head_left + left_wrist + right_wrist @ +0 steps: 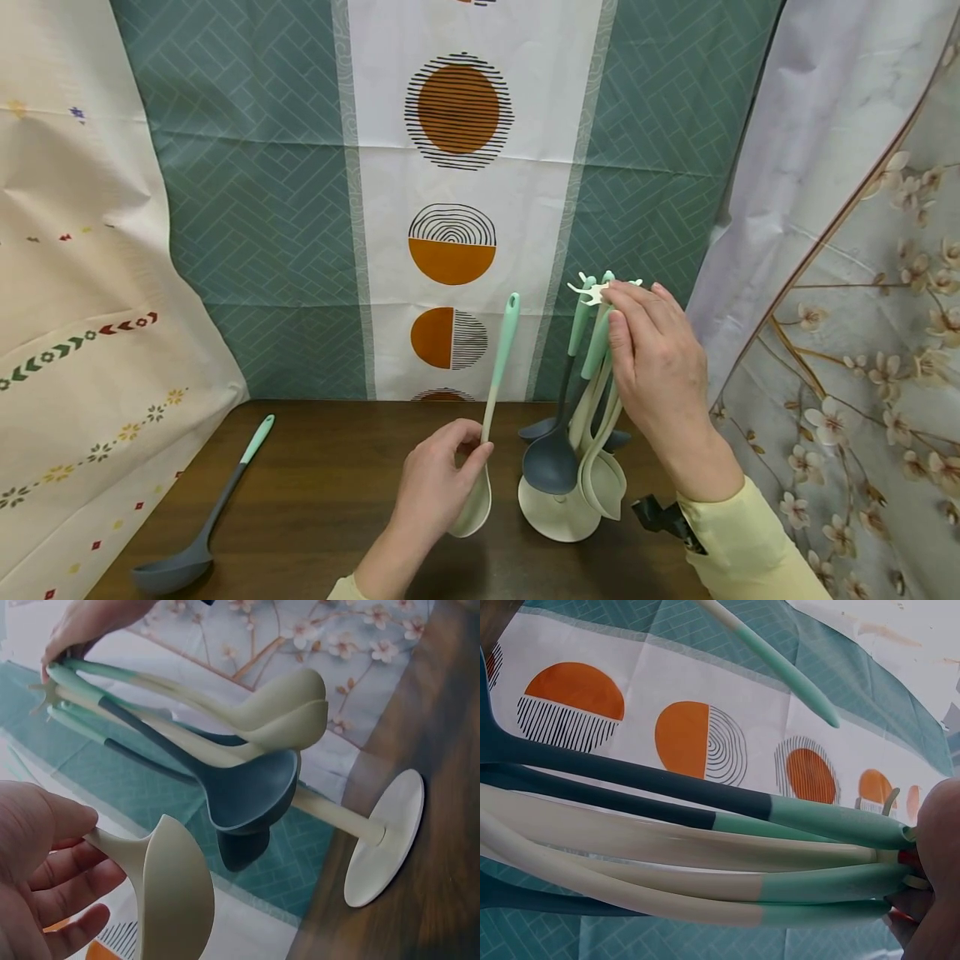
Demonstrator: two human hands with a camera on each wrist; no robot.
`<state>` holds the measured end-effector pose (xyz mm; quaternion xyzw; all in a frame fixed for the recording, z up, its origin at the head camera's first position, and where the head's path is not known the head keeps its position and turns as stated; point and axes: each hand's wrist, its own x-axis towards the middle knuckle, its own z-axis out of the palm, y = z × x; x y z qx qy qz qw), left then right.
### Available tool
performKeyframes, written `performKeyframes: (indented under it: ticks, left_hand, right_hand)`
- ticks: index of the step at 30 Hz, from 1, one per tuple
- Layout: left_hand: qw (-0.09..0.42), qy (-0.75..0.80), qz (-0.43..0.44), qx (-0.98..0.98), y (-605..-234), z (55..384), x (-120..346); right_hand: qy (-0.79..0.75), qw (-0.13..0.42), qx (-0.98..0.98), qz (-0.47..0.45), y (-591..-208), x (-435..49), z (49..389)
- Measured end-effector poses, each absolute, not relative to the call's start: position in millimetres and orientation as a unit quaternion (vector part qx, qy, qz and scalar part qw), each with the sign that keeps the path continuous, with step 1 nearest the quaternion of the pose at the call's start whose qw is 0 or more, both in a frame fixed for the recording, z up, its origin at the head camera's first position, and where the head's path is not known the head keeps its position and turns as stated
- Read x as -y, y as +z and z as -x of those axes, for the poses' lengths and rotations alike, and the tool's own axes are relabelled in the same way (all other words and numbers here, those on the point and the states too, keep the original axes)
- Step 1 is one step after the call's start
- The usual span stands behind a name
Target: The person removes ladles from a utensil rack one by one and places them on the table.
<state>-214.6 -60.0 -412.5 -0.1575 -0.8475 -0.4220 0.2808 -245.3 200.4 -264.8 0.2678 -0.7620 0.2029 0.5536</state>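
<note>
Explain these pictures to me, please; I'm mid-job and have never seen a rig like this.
There is no machine here, only a person's two bare hands. The widest picture comes from a camera on the head, looking forward and down; the other two come from cameras on the left and right wrists.

The left hand pinches a cream ladle with a mint-green handle. The right hand is at the top of a cream utensil stand; exactly what it grips is hidden. Several utensils hang there, including a dark grey ladle. On the brown table, a second dark grey ladle lies at the left.
</note>
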Motion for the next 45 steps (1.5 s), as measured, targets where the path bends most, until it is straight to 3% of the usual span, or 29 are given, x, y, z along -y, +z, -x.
performKeyframes:
  ticks: [29, 45]
  left_hand:
    - [0.274, -0.357, 0.128, 0.884, -424, 222, 108]
    - [0.22, -0.312, 0.069, 0.922, -432, 232, 142]
  right_hand:
    - [0.199, 0.549, 0.767, -0.266, -266, -201, 244]
    - [0.198, 0.549, 0.767, -0.266, -265, -201, 245]
